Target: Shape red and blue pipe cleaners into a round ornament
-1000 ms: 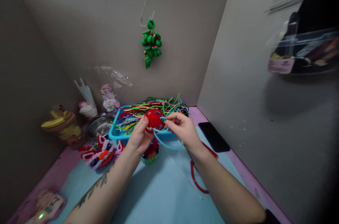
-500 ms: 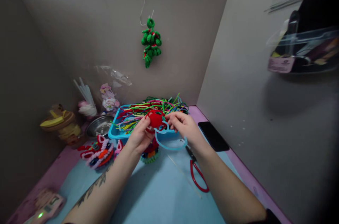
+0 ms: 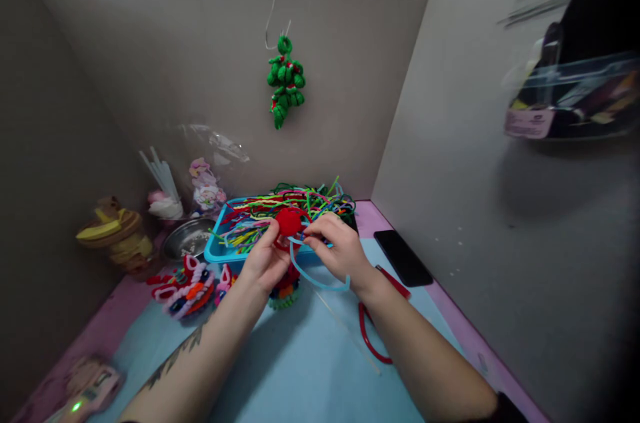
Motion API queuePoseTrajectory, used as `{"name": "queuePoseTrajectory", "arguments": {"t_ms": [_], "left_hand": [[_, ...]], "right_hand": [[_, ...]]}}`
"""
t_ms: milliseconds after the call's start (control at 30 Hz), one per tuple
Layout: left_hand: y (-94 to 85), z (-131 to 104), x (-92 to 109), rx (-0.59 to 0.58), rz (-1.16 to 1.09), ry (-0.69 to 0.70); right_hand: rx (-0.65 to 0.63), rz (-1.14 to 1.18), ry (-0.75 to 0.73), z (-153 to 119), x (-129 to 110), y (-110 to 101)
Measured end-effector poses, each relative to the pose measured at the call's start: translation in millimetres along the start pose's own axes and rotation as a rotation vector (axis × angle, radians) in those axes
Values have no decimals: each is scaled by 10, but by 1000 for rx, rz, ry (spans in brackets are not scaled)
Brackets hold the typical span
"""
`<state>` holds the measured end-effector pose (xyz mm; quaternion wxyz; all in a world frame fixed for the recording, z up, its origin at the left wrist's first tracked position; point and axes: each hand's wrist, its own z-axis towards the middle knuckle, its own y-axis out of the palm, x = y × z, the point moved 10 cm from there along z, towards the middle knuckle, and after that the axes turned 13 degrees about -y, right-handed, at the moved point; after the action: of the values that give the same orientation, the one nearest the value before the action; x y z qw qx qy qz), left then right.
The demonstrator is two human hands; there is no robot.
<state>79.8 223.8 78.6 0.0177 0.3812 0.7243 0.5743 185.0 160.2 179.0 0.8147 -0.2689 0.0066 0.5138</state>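
My left hand [image 3: 266, 255] grips a round red pipe-cleaner piece [image 3: 289, 222], thumb on its near side. On its right side my right hand [image 3: 336, 244] pinches a light blue pipe cleaner [image 3: 320, 285], whose long end curves down below the fingers. Exactly where the blue strand meets the red piece is hidden by the fingers. Just beneath the hands stands a finished-looking figure [image 3: 284, 294] with a red top and pale green base. Behind them a blue tray [image 3: 216, 251] holds many coloured pipe cleaners.
Red-handled scissors [image 3: 373, 339] lie partly under my right forearm, near a black phone [image 3: 403, 257]. At left are a pink and red pipe-cleaner animal head [image 3: 190, 293], a metal bowl [image 3: 175, 243] and a brown cup [image 3: 125, 243]. A green ornament [image 3: 285, 86] hangs on the back panel.
My right hand has moved slightly left and down, its fingers now closer to the red piece. The small blue loop has drawn in, and the red piece has shifted slightly left.
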Motion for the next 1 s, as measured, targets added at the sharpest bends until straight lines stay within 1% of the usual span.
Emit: {"name": "queuePoseTrajectory", "arguments": {"t_ms": [100,200,367,533,667,833,900,1000], "left_hand": [[23,-12,21,-15,26,8],[17,-14,32,-21,28,-2],[-32,4,21,2,-4,-3],[21,-18,-34,-5,46,-24],[76,-41,-51,-37,114,-24],[31,-33,-63,-7,206,-26],[16,-30,-65,4,219,-31],[18,-28,-57,1,233,-26]], "right_hand": [[-27,-88,-75,-11,-41,8],[-42,-186,-111,-25,-58,13],[-9,-253,-100,-44,-16,-34],[51,-209,-55,-58,58,-91],[88,-124,6,-48,129,-123],[107,-50,99,-35,235,-141],[127,-6,165,-49,294,-139],[163,106,310,-110,411,-101]]}}
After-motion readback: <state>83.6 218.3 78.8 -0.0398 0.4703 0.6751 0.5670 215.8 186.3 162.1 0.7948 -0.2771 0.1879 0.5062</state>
